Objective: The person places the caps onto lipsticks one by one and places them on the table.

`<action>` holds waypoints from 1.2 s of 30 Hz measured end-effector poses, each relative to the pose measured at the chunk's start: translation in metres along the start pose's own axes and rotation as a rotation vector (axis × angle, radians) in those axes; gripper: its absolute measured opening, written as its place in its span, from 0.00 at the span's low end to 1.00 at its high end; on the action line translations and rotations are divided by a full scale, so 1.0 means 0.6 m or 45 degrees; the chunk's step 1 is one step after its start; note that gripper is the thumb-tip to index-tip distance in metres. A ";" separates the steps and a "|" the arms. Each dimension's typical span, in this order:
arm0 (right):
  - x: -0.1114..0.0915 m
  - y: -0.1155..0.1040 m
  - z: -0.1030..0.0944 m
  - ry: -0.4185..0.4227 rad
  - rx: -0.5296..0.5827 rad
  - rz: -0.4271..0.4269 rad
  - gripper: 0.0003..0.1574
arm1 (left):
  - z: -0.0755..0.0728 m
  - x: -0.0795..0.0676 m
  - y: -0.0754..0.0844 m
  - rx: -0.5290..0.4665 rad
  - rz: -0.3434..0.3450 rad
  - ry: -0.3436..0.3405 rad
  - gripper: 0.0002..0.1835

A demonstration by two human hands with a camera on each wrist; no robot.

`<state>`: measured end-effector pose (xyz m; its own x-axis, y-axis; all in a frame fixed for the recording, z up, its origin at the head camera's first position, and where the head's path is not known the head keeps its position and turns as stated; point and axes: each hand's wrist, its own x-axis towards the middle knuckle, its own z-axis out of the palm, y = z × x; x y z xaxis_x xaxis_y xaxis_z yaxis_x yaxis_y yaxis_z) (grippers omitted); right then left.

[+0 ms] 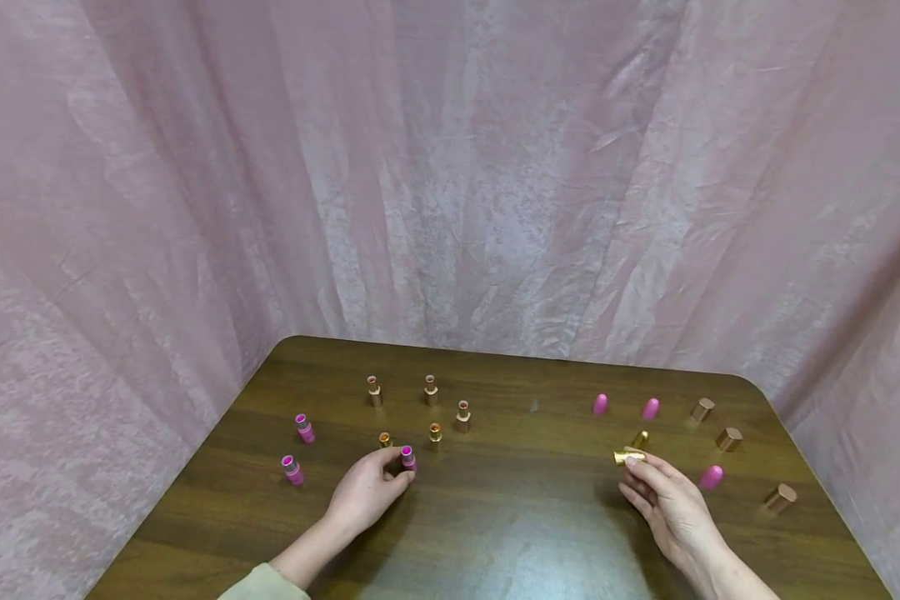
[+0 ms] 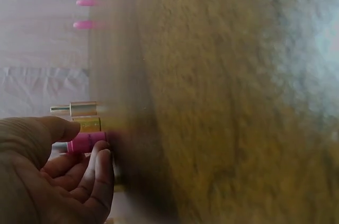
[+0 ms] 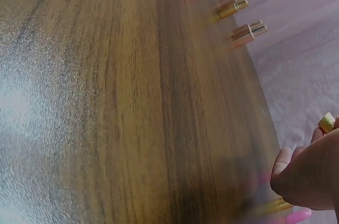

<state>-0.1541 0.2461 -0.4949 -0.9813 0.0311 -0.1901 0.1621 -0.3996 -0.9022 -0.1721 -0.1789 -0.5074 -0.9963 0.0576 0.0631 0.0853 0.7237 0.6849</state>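
My left hand (image 1: 366,495) holds an uncapped pink lipstick tube (image 1: 409,462) upright between thumb and fingers. In the left wrist view, the pink tube's lower end is close to the tabletop; whether it touches cannot be told. Two gold lipstick tubes stand near this hand, one (image 1: 436,433) behind it to the right and one (image 1: 386,439) partly hidden by the fingers. Over on the right, my right hand (image 1: 673,506) pinches a gold lipstick cap (image 1: 627,457), tilted onto its side above the table. Just behind that cap stands another gold cap (image 1: 641,438).
Three rose-gold lipstick tubes (image 1: 431,391) stand toward the back of the wooden table (image 1: 525,517). Two pink tubes (image 1: 293,471) are at the left. Around the right hand are three pink caps (image 1: 711,477) and three rose-gold caps (image 1: 781,497). A pink curtain (image 1: 450,183) surrounds the table.
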 end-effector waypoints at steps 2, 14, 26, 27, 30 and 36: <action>0.000 0.001 0.000 0.005 0.002 -0.004 0.12 | 0.001 0.000 -0.002 -0.009 0.009 -0.004 0.16; 0.000 0.001 -0.002 -0.002 -0.018 -0.008 0.11 | -0.016 -0.009 -0.026 -0.153 -0.013 -0.013 0.12; 0.002 0.002 0.001 0.013 -0.064 0.041 0.08 | -0.023 0.031 -0.045 -0.118 -0.060 0.147 0.21; 0.002 0.003 0.001 0.009 -0.062 0.036 0.08 | -0.021 0.034 -0.047 -0.113 -0.058 0.152 0.21; 0.001 0.005 0.002 0.002 -0.054 0.023 0.09 | -0.018 0.039 -0.054 -0.094 -0.064 0.161 0.18; 0.001 0.008 0.000 0.003 -0.042 0.008 0.09 | -0.013 0.046 -0.063 -0.020 -0.043 0.171 0.14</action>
<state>-0.1538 0.2442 -0.4991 -0.9800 0.0307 -0.1967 0.1718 -0.3692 -0.9133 -0.2026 -0.2100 -0.5261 -0.9889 -0.0596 0.1358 0.0531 0.7130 0.6992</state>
